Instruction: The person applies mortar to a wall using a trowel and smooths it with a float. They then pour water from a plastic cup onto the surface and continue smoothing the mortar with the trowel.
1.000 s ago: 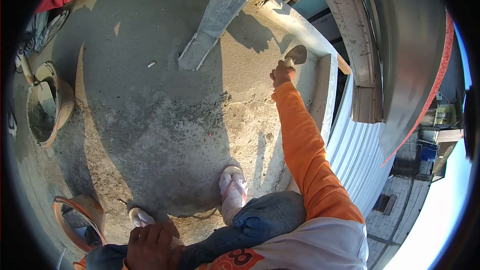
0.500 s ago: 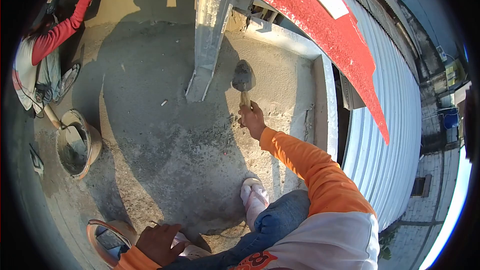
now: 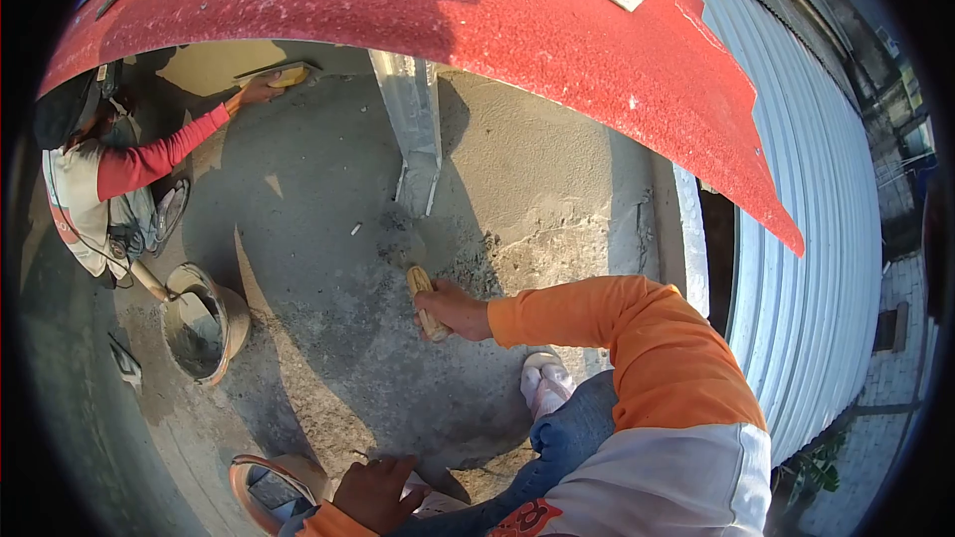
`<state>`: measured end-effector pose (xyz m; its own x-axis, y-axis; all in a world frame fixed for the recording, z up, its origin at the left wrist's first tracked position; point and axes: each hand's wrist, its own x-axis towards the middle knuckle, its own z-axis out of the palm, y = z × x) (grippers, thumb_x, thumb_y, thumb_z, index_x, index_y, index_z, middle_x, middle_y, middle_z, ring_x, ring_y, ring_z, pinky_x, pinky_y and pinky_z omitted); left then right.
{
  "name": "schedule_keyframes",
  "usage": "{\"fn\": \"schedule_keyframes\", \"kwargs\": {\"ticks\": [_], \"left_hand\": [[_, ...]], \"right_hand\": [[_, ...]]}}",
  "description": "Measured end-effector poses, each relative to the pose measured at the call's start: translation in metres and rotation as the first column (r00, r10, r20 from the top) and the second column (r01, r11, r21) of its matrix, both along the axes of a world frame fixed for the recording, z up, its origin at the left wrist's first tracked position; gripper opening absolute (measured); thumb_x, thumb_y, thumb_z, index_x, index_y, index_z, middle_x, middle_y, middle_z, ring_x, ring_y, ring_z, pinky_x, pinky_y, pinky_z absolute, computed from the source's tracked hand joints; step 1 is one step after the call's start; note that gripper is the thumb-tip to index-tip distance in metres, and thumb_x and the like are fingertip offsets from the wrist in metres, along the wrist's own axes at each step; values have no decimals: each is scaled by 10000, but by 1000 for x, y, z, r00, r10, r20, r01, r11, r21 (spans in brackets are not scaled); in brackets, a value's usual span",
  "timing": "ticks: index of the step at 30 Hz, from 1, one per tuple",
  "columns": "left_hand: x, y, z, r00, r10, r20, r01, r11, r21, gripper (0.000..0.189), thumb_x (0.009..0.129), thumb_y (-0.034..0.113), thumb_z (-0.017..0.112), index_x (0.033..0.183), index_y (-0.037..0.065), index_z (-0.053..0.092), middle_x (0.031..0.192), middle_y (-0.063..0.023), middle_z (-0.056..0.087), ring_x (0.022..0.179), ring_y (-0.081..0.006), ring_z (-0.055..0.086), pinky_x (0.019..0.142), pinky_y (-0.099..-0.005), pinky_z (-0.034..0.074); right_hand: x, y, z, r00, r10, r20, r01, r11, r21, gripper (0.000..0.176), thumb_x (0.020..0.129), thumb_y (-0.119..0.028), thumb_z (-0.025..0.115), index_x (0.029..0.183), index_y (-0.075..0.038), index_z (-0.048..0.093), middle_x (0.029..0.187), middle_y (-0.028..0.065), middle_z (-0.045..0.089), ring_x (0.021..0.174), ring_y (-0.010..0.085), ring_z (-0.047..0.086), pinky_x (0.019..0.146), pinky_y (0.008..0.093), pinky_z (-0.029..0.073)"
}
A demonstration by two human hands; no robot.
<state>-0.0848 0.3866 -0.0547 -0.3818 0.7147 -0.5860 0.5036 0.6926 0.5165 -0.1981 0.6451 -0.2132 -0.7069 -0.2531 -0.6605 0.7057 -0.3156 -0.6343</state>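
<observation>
My right hand is closed around the wooden handle of a trowel, held low over the grey cement floor. Its blade points toward the foot of a metal post and blends into the dark mortar there, so I cannot see its outline. My left hand lies with fingers stretched out and apart by my bent leg, holding nothing. Just left of it stands a bucket with something flat and dark inside.
A co-worker in red sleeves crouches at left, holding a float with a yellow handle. Near them are a mortar bucket with a tool in it and another small tool. A red sheet overhangs the far side; corrugated metal lies right.
My right hand has drawn the trowel back and left, toward the post's foot. The co-worker's arm has come lower, and the float now shows. My view has shifted, showing more red sheet.
</observation>
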Motion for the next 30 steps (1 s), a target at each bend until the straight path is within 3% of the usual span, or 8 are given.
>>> {"fn": "schedule_keyframes", "kwargs": {"ticks": [6,9,11,14,17,21,23,30], "left_hand": [[22,27,0,997,-71,2,71,997,-21,517,831,427,596,1202,76,514,997,-149,630,886,-322,629,778,-453,464],[32,31,-4,999,-17,42,17,1000,8,522,781,283,627,1223,33,507,1079,-155,580,958,-323,573,817,-430,446],[32,34,-7,1000,23,8,-23,996,89,546,780,313,625,1243,53,497,1062,-148,580,969,-320,576,817,-443,443],[28,34,-15,999,41,32,-44,994,97,542,799,343,609,1244,55,496,1043,-136,583,961,-312,580,813,-454,441],[15,42,-12,989,-147,20,148,986,-80,515,836,443,583,1198,84,515,1025,-135,623,903,-314,628,786,-454,464],[14,43,-15,987,-155,-32,155,988,16,509,832,450,577,1185,88,521,1013,-120,615,920,-302,624,789,-452,464],[12,43,-14,993,-93,-78,100,990,100,501,822,436,594,1170,82,528,969,-114,619,920,-291,621,779,-446,465],[21,36,-21,998,-67,21,66,997,47,553,821,396,576,1254,66,481,1052,-131,579,961,-311,581,808,-462,443]], "right_hand": [[10,-10,7,926,371,-65,-362,924,125,502,844,-207,550,1238,-3,314,910,115,541,716,185,604,531,331,505],[10,-9,22,804,589,-77,-572,802,172,517,830,-254,569,1228,0,358,905,126,551,732,175,609,527,321,493],[11,-6,35,561,820,-115,-729,554,402,506,830,-308,577,1198,0,418,887,137,574,709,165,613,522,316,486],[15,-5,12,352,934,-64,-831,343,438,491,834,-330,584,1170,4,457,864,154,603,672,201,620,523,332,484],[32,-6,-33,137,949,-285,-706,295,644,516,827,-328,598,1179,15,441,872,177,620,719,274,636,605,391,499],[28,-9,-10,22,985,-170,-759,127,639,529,811,-309,606,1189,20,437,905,212,620,825,335,633,714,439,489],[26,-15,-20,-164,976,-143,-699,-13,715,552,792,-289,617,1200,29,425,919,229,618,878,353,622,772,461,473],[21,-14,-33,-198,974,-112,-700,-61,711,501,780,-296,620,1153,12,490,944,213,628,898,372,618,780,466,472]]}}
